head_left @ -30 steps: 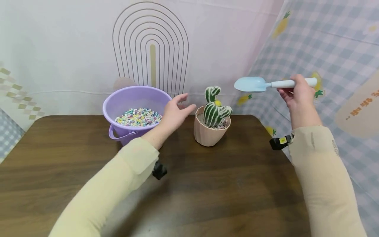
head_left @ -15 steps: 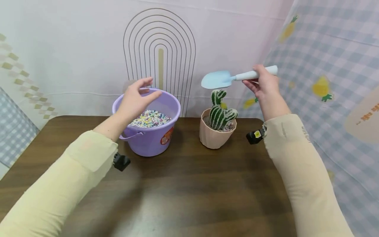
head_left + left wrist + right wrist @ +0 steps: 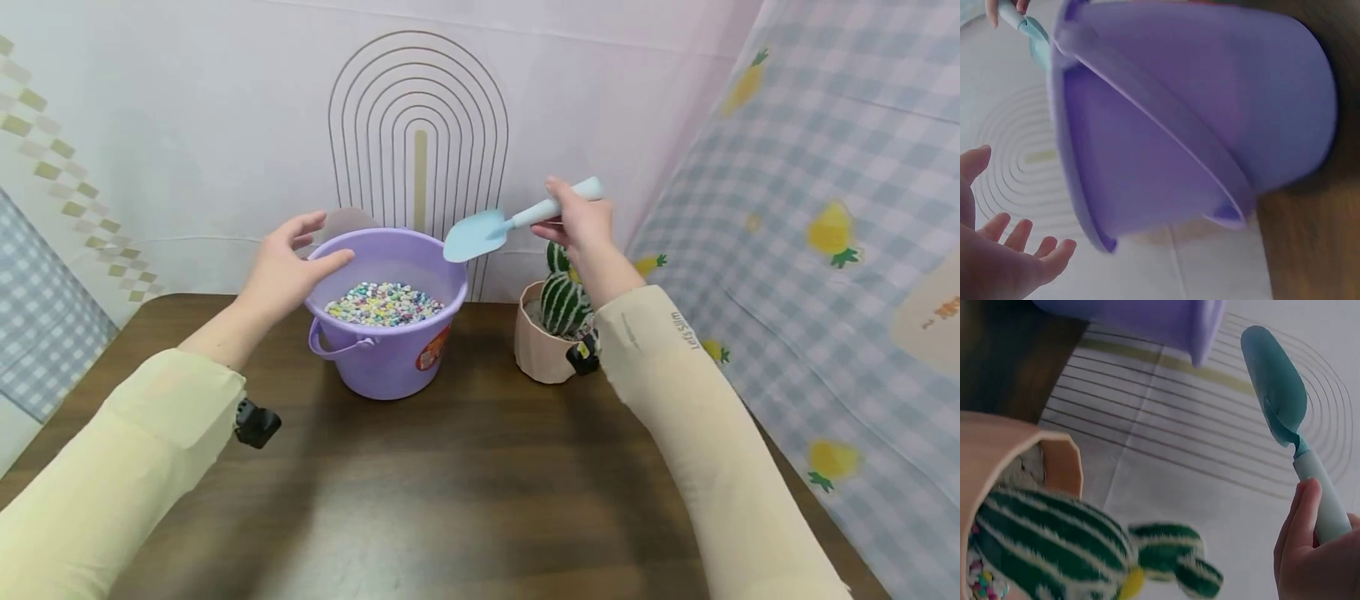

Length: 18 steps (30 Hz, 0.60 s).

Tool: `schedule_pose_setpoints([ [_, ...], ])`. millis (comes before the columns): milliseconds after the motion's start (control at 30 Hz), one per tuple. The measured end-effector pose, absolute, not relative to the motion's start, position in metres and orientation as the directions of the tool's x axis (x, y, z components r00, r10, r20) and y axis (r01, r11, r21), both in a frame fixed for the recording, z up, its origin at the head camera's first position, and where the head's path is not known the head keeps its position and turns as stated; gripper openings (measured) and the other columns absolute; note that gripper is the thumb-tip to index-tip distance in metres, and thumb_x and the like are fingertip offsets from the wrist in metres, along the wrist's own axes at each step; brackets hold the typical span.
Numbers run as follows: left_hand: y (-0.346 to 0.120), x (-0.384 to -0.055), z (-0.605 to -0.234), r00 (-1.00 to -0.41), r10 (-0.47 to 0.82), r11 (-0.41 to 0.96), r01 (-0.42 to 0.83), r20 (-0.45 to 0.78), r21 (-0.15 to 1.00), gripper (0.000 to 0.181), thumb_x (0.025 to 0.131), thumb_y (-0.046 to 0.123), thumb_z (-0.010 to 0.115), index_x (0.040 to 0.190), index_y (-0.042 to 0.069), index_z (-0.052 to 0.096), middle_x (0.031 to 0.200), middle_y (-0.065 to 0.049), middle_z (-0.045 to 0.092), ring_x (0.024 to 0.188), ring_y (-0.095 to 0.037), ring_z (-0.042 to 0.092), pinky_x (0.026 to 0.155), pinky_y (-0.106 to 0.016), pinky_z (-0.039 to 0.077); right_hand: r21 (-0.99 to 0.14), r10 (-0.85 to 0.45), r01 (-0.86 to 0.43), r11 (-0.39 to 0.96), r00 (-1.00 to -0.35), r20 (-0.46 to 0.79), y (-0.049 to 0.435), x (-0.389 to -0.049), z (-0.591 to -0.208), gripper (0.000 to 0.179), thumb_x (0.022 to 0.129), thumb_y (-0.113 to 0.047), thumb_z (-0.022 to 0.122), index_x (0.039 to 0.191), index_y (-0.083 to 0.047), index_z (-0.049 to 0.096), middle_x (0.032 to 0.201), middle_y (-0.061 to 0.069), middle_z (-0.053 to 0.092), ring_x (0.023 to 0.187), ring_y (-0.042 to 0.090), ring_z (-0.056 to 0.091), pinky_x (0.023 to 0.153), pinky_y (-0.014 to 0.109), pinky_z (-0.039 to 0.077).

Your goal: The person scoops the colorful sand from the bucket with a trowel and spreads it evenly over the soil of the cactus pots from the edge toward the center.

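right hand [image 3: 587, 227] grasping a pale-handled light blue trowel [image 3: 480, 236], its blade near the rim of a round purple plastic bucket [image 3: 386, 362] of multicoloured pebbles [image 3: 384, 305]; left hand [image 3: 283, 271] released, fingers parted, beside the bucket; striped green cactus [image 3: 562, 304] in a peach faceted pot [image 3: 538, 352], brown wooden desk [image 3: 420, 500] beneath

Bucket [image 3: 390, 362]'s lilac with a red sticker [image 3: 432, 348], pebbles [image 3: 385, 305] are kinda rainbow confetti, trowel [image 3: 478, 235]'s baby blue, cactus [image 3: 564, 303] is green with white stripes, pot [image 3: 537, 354]'s peach, side cloth [image 3: 787, 333] is blue-white gingham with yellow pineapples [image 3: 831, 227].
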<state>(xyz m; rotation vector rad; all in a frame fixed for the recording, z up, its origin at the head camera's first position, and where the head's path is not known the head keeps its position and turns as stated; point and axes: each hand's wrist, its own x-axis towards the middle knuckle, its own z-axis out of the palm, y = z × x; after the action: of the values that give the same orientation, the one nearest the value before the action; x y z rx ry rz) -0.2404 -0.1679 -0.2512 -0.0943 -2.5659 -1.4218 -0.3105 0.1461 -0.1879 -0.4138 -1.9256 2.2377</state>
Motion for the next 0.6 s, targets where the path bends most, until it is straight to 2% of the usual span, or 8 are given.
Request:
schedule_pose_setpoints([
  [133, -0.182, -0.238, -0.26, -0.983, -0.06, 0.546, 0.114, 0.175, 0.83, 0.079, 0.085, 0.041, 0.065, 0.148, 0.012, 0.026, 0.152, -0.013, 0.029, 0.139, -0.035, 0.028, 0.108, -0.054, 0.034, -0.99, 0.274, 0.104, -0.092, -0.954, -0.125, 0.133, -0.312, -0.195, 0.039, 0.088, -0.033, 0.063, 0.11, -0.008, 0.044, 0.087, 0.011, 0.064, 0.059, 0.017, 0.066, 0.058, 0.025, 0.058],
  [267, -0.192, -0.238, -0.274, -0.987, -0.061, 0.552, 0.092, 0.15, 0.829, 0.081, 0.086, 0.042, 0.064, 0.148, 0.009, 0.024, 0.152, -0.016, 0.028, 0.137, -0.039, 0.03, 0.107, -0.055, 0.035, -0.993, 0.25, 0.116, 0.007, -0.962, -0.111, 0.122, -0.312, -0.204, 0.04, 0.086, -0.037, 0.064, 0.108, -0.006, 0.052, 0.102, 0.02, 0.067, 0.058, 0.016, 0.067, 0.06, 0.025, 0.058],
  [367, -0.196, -0.236, -0.285, -0.991, -0.05, 0.55, 0.079, 0.127, 0.832, 0.082, 0.086, 0.042, 0.063, 0.148, 0.006, 0.022, 0.152, -0.018, 0.026, 0.135, -0.041, 0.032, 0.105, -0.055, 0.037, -0.991, 0.235, 0.079, 0.111, -0.971, -0.051, 0.113, -0.312, -0.212, 0.038, 0.085, -0.039, 0.066, 0.1, -0.006, 0.058, 0.101, 0.022, 0.069, 0.052, 0.013, 0.065, 0.058, 0.024, 0.058],
  [467, -0.196, -0.234, -0.295, -0.994, -0.034, 0.534, 0.073, 0.108, 0.842, 0.082, 0.087, 0.041, 0.062, 0.148, 0.004, 0.021, 0.151, -0.019, 0.028, 0.133, -0.041, 0.037, 0.104, -0.053, 0.04, -0.976, 0.226, 0.016, 0.217, -0.974, 0.034, 0.102, -0.314, -0.221, 0.034, 0.083, -0.037, 0.069, 0.091, -0.005, 0.059, 0.093, 0.022, 0.071, 0.049, 0.013, 0.064, 0.055, 0.025, 0.058],
  [600, -0.195, -0.233, -0.302, -0.993, -0.022, 0.506, 0.091, 0.118, 0.858, 0.079, 0.089, 0.039, 0.06, 0.147, 0.0, 0.022, 0.146, -0.023, 0.037, 0.127, -0.039, 0.045, 0.099, -0.044, 0.047, -0.932, 0.188, -0.089, 0.352, -0.968, 0.164, 0.086, -0.314, -0.234, 0.032, 0.08, -0.031, 0.073, 0.09, -0.003, 0.061, 0.091, 0.017, 0.071, 0.061, 0.022, 0.069, 0.058, 0.026, 0.058],
])
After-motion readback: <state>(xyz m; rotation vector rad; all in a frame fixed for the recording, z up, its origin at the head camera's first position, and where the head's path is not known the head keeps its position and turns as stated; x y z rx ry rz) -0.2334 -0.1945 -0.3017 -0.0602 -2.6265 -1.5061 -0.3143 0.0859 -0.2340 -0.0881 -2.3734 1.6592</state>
